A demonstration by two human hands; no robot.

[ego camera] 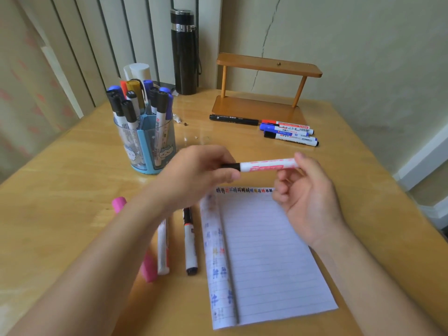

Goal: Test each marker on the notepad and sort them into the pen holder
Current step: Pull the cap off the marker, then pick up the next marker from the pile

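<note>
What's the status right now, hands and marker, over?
Left hand grips marker at black end, right hand pinches the other end. Marker level above the notepad. Path to pen holder clear.

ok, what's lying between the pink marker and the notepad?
Two markers: a black-ended marker nearer the notepad, and a white marker beside the pink marker. Shows in the head view.

Wall point(363, 40): pale green — one long crack point(266, 42)
Blinds point(101, 37): grey vertical slats, far left
Table point(60, 180): glossy light wood
Shelf point(269, 65): small, brown
</note>
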